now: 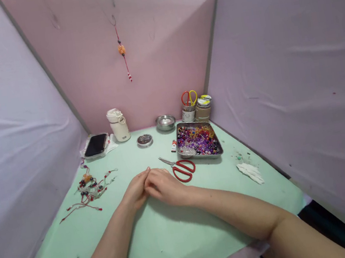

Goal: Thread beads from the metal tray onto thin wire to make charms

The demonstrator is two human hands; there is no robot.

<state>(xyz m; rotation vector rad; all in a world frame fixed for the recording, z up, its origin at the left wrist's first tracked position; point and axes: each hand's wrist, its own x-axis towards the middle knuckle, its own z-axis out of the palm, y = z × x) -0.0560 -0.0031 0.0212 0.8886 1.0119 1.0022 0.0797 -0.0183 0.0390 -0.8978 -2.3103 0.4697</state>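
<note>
My left hand (pixel 138 190) and my right hand (pixel 165 186) are brought together above the middle of the green table. The right fingers curl against the fingers of the left hand, and both hands are closed. Whether anything small lies between them is hidden. Just beyond my right hand lies a pair of red-handled scissors (pixel 184 170), blades pointing left. To the left of my left hand is a heap of beaded cord ornaments (pixel 92 189) with red strings. A metal tray (pixel 201 157) of purple, red and clear beads sits behind the scissors.
Along the back stand a white bottle (pixel 119 126), a round dish (pixel 144 140), a metal bowl (pixel 165 122), a scissors holder (pixel 189 113) and a jar (pixel 203 110). A phone (pixel 96 145) lies back left, a white cloth (pixel 250 172) right. A beaded ornament (pixel 122 49) hangs against the pink wall.
</note>
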